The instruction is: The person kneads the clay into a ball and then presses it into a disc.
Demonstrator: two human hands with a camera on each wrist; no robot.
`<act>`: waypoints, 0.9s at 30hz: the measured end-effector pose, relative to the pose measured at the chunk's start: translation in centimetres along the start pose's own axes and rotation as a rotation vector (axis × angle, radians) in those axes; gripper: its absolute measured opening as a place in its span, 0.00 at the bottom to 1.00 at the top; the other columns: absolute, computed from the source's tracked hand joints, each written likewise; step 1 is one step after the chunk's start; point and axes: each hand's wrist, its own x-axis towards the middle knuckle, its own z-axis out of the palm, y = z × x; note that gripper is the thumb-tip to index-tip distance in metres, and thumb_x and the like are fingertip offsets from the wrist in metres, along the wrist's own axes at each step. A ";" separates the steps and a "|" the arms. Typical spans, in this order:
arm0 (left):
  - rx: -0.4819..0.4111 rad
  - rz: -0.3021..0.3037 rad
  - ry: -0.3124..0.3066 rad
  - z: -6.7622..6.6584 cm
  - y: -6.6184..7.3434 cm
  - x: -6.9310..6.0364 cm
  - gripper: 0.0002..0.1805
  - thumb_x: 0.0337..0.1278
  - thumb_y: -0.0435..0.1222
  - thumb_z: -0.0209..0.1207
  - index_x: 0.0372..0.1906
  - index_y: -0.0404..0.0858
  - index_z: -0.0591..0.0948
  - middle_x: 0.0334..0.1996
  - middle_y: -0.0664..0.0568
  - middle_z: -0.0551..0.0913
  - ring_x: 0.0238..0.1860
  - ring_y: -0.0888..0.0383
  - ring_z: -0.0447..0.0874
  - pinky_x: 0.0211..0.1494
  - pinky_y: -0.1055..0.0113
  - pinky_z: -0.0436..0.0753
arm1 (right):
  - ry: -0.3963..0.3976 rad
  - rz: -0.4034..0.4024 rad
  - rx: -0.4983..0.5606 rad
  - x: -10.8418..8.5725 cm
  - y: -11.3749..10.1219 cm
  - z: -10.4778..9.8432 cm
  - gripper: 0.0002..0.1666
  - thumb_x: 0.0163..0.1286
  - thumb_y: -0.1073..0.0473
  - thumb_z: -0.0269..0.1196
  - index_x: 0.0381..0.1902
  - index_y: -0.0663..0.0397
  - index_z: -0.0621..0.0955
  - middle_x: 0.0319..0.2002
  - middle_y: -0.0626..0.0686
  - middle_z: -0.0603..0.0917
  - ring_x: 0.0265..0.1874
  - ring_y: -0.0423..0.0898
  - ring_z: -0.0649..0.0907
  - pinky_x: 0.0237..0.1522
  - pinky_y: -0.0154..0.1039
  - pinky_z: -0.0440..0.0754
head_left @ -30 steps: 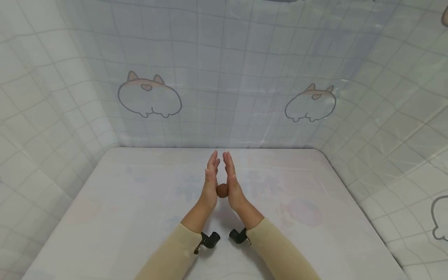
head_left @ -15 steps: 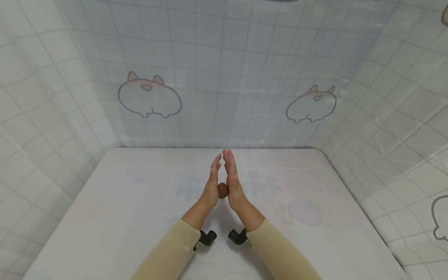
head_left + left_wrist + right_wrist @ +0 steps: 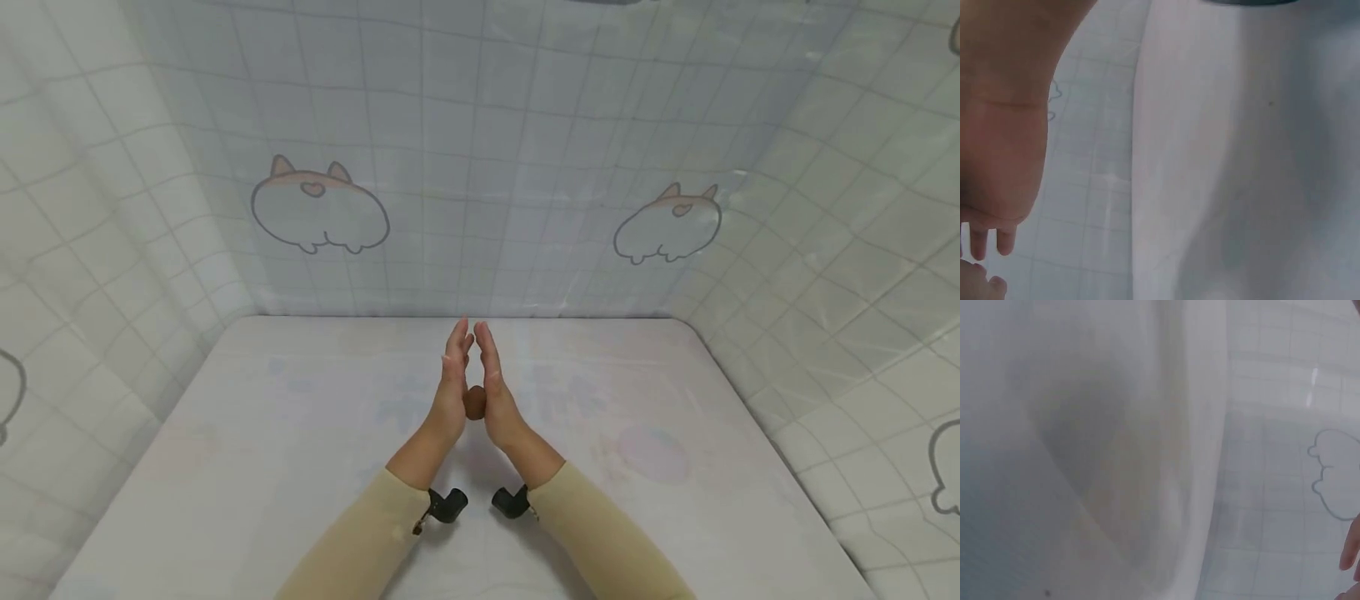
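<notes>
Between the two palms sits a small brown ball [image 3: 475,402], possibly modelling clay, held above the table. My left hand [image 3: 450,392] presses it from the left with its fingers straight and pointing away from me. From the other side, the flat palm of my right hand [image 3: 498,400] touches it, fingers also extended. The fingertips of both hands lean close together at the far end. In the left wrist view the left palm [image 3: 1004,150] fills the left side, and the ball is out of sight. Only some fingers [image 3: 1351,547] show at the right edge of the right wrist view.
A white table [image 3: 300,467] with faint pastel prints lies beneath the hands. Its far edge meets a grid-patterned curtain [image 3: 480,167] with dog drawings, which also hangs along both sides. Black wrist cameras [image 3: 448,506] stick out from the cream sleeves.
The palms slide against each other: in the last half second the left hand has moved forward and the right slightly back. The ball, still between them, has shifted slightly away from me.
</notes>
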 end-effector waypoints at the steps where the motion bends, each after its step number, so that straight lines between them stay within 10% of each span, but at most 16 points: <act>1: -0.004 0.001 0.011 -0.1 0.0 0.1 0.53 0.62 0.75 0.21 0.81 0.45 0.41 0.80 0.47 0.43 0.79 0.46 0.40 0.75 0.38 0.39 | -0.009 -0.022 -0.009 0.0 0.0 0.1 0.54 0.71 0.21 0.21 0.81 0.48 0.36 0.81 0.55 0.39 0.79 0.51 0.42 0.74 0.63 0.42; 8: 0.010 -0.103 0.061 -0.7 -0.7 0.3 0.53 0.59 0.77 0.20 0.81 0.49 0.43 0.80 0.50 0.44 0.79 0.47 0.41 0.75 0.39 0.41 | -0.070 -0.090 0.020 -0.4 -0.8 0.6 0.54 0.71 0.21 0.22 0.81 0.49 0.35 0.81 0.55 0.41 0.79 0.50 0.41 0.74 0.61 0.40; 13: 0.045 -0.172 -0.014 -0.4 -1.3 -0.5 0.50 0.64 0.73 0.16 0.82 0.47 0.44 0.81 0.51 0.40 0.79 0.42 0.42 0.76 0.41 0.41 | -0.030 -0.097 -0.030 -0.1 -1.4 0.2 0.55 0.71 0.21 0.21 0.81 0.52 0.37 0.80 0.58 0.43 0.79 0.52 0.43 0.72 0.67 0.40; 18: 0.071 -0.159 -0.084 0.2 -1.2 -1.3 0.48 0.66 0.70 0.14 0.82 0.46 0.41 0.81 0.48 0.37 0.79 0.40 0.42 0.76 0.40 0.42 | 0.000 -0.065 -0.078 0.2 -1.0 -0.3 0.57 0.69 0.18 0.23 0.81 0.50 0.38 0.81 0.54 0.41 0.79 0.53 0.43 0.70 0.70 0.43; 26: -0.017 -0.072 0.025 0.3 -0.2 -1.0 0.49 0.66 0.71 0.18 0.81 0.45 0.38 0.81 0.48 0.38 0.79 0.47 0.42 0.77 0.44 0.43 | -0.034 -0.006 -0.071 -0.6 0.3 -0.1 0.56 0.68 0.18 0.24 0.81 0.45 0.36 0.81 0.52 0.37 0.78 0.47 0.43 0.70 0.68 0.48; 27: -0.035 -0.052 0.037 0.2 -0.1 -0.9 0.49 0.66 0.72 0.19 0.81 0.44 0.37 0.81 0.47 0.38 0.79 0.47 0.41 0.77 0.45 0.41 | -0.041 -0.021 -0.059 -0.7 0.2 0.1 0.56 0.70 0.19 0.23 0.81 0.49 0.35 0.78 0.55 0.51 0.75 0.44 0.55 0.69 0.63 0.58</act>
